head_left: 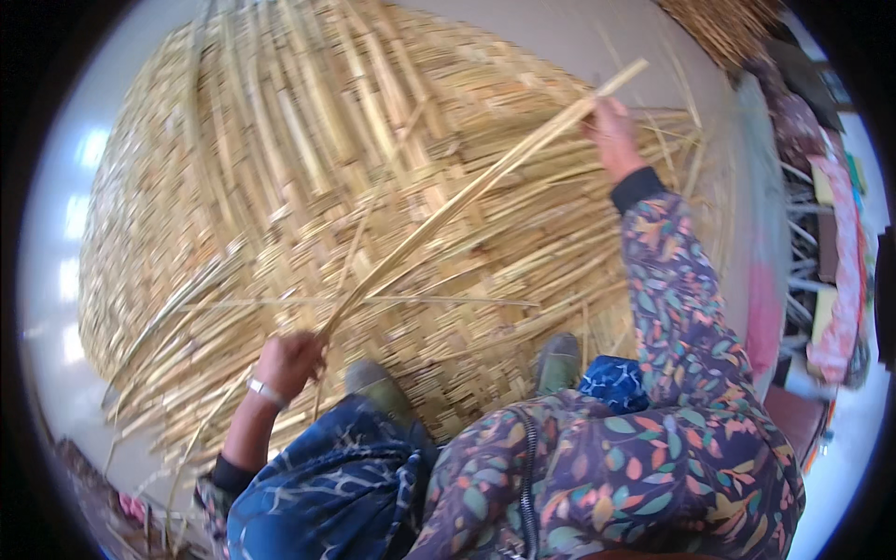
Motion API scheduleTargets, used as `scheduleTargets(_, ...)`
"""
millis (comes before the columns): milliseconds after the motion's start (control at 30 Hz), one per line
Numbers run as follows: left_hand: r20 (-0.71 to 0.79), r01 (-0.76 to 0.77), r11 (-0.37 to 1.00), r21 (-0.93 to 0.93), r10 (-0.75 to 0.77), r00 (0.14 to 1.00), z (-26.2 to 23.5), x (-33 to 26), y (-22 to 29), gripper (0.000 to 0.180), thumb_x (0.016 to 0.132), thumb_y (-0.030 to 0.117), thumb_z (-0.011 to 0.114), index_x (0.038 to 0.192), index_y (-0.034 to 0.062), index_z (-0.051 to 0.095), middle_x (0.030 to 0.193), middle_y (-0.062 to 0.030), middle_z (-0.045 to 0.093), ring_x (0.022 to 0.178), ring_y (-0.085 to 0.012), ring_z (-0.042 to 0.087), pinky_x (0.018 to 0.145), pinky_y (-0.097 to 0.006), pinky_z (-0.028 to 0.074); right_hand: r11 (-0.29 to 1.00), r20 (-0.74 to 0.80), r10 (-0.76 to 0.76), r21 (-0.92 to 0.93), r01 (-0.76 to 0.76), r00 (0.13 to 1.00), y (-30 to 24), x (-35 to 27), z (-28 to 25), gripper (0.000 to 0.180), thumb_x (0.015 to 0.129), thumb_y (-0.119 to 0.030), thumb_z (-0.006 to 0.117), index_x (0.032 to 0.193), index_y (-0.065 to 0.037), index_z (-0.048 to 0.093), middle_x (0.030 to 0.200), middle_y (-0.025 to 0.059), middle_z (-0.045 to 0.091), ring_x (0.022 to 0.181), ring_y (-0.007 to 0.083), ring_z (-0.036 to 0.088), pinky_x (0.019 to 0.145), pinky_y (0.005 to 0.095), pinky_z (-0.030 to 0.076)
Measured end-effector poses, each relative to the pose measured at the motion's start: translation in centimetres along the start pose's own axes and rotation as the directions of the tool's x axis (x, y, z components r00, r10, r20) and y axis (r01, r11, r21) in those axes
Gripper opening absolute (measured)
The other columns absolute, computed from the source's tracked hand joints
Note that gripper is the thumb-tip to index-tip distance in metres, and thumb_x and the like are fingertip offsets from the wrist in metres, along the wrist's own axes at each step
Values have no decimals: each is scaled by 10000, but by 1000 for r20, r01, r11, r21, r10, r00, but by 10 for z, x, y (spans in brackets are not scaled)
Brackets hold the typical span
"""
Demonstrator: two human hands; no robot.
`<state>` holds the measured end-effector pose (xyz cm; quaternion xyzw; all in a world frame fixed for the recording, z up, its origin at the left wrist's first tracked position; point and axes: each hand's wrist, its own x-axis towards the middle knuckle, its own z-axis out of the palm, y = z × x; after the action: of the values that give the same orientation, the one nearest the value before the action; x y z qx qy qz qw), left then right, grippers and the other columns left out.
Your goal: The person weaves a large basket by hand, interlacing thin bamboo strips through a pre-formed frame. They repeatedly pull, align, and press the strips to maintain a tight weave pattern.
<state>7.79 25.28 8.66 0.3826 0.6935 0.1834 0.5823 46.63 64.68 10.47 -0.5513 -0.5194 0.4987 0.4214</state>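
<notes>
Your left hand [294, 364], lower left, and right hand [613, 131], upper right, grasp reed strips [474, 192], seemingly to keep them straight.

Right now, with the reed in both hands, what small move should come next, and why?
Probably lower the long reed gently onto the woven mat: it slants over the mat, with the left hand gripping it low in the view and the right hand near its upper end.
</notes>
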Motion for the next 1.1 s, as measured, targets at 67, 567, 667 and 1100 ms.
scheduleTargets(67,-139,-120,973,197,149,979,-11,5,19,292,906,247,517,794,-11,594,587,-73,592,486,-122,575,459,-266,456,981,-123,189,68,-182,974,-16,-20,29,236,909,-252,508,911,-20,554,720,15,570,658,94,577,579,253,479)
scheduleTargets(567,-240,-176,660,731,489,838,-52,104,74,210,883,317,494,963,153,598,714,-126,633,678,-316,621,600,-432,497,312,881,39,-460,831,472,-24,-119,218,123,803,-178,522,848,-77,574,799,138,628,754,329,614,662,431,487)
scheduleTargets(667,-368,-149,796,586,425,827,-69,129,86,322,833,353,581,1063,128,594,847,-147,650,788,-307,634,712,-397,505,334,846,-57,-485,808,531,-27,-102,213,102,807,-128,493,859,-97,575,725,147,615,688,355,605,629,453,484)
scheduleTargets(1100,-425,-114,992,56,127,896,-74,261,105,307,871,132,523,1144,-6,546,938,-138,622,823,-198,636,625,-289,517,543,695,21,-612,575,719,-9,-46,229,190,905,-205,453,920,-41,549,730,134,587,677,278,578,625,406,453)
